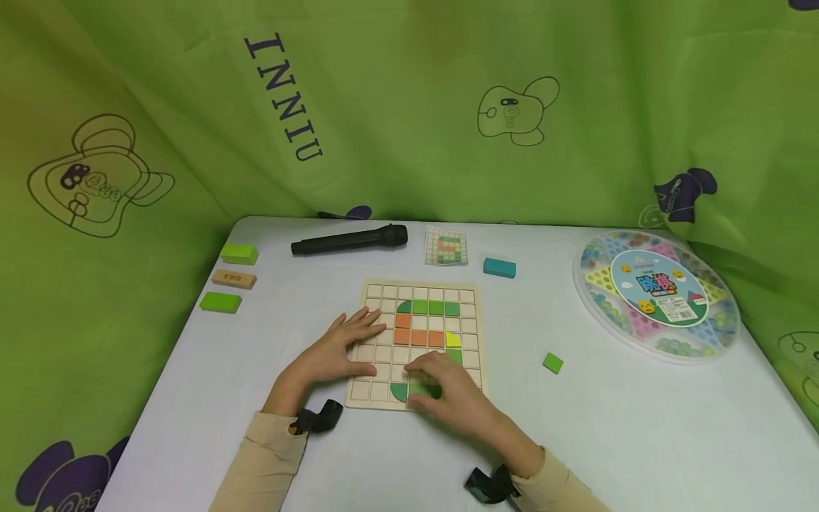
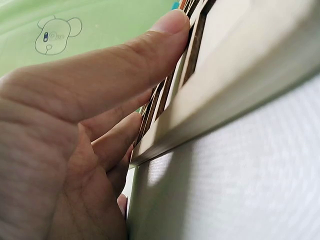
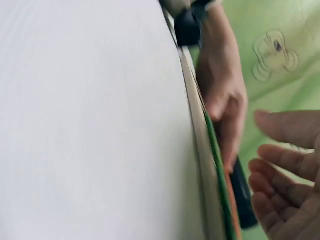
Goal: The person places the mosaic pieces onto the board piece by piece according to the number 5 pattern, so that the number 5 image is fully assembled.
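Observation:
A square wooden grid board (image 1: 374, 373) lies on the white table with green, orange and yellow tiles set in some of its cells. My left hand (image 1: 335, 348) rests on the board's left side, its fingers spread; in the left wrist view the thumb (image 2: 172, 22) touches the board's edge. Over the lower right part of the board hovers my right hand (image 1: 457, 398), thumb and fingers apart and slightly bent, covering some of the tiles. Nothing shows between those fingers in the right wrist view. A loose green tile (image 1: 553, 363) lies right of the board.
Behind the board are a black microphone (image 1: 349, 240), a pattern card (image 1: 446, 246) and a blue block (image 1: 500, 268). Two green blocks (image 1: 220, 302) and a wooden block (image 1: 234, 279) line the left edge. A round Chinese checkers box (image 1: 659, 295) sits at right. Green cloth (image 1: 409, 128) hangs behind.

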Available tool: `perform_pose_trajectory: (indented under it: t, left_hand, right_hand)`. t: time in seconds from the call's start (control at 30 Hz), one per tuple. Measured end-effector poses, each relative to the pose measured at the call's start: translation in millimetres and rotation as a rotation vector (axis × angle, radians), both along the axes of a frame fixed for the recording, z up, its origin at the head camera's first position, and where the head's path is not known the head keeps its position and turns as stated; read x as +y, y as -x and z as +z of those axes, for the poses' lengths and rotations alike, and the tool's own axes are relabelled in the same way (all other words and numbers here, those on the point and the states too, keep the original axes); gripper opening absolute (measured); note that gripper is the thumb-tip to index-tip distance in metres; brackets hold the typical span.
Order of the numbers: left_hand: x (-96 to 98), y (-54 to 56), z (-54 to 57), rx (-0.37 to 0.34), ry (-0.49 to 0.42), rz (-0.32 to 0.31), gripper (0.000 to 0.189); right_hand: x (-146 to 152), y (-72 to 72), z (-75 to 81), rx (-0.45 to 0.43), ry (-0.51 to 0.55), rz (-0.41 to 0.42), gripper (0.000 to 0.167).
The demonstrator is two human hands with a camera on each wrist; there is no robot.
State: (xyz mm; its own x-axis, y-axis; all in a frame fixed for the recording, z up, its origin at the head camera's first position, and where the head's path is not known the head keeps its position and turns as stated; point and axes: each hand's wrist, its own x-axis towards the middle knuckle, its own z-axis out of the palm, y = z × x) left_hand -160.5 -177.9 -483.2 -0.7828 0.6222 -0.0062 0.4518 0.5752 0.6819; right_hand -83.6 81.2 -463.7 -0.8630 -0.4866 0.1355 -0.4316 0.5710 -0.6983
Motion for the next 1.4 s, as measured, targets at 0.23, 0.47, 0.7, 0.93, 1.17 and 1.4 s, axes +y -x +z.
perform_pose_trajectory:
  t: [0.23, 0.47, 0.7, 0.93, 1.17, 1.4]
  left_hand:
    - [0.4, -0.4, -0.4, -0.006, 0.003, 0.004, 0.080]
    - [0.0, -0.4, 0.3, -0.004, 0.004, 0.000, 0.080]
    - [0.1, -0.3, -0.1, 0.003, 0.006, 0.001, 0.081]
    - [-0.1, 0.0, 1.7, -0.013, -0.001, 0.001, 0.081]
    - [-1.2, 0.8, 1.0, -0.011, -0.006, -0.003, 0.080]
    - [-0.8, 0.9, -0.4, -0.011, -0.008, -0.007, 0.080]
  right_hand:
    - [62.3, 4.1, 7.1, 0.131, 0.043, -0.151, 0.046]
    - [144.6, -2.0, 0.5, 0.149, -0.026, -0.391, 0.046]
    - [193.5, -8.1, -12.9, 0.067, -0.058, -0.457, 0.044]
    - [198.8, -4.6, -24.1, 0.116, -0.108, -0.452, 0.028]
    - [184.0, -4.0, -17.0, 0.077, 0.006, -0.415, 0.029]
    - [136.6, 2.0, -6.5, 0.112, 0.104, -0.270, 0.031]
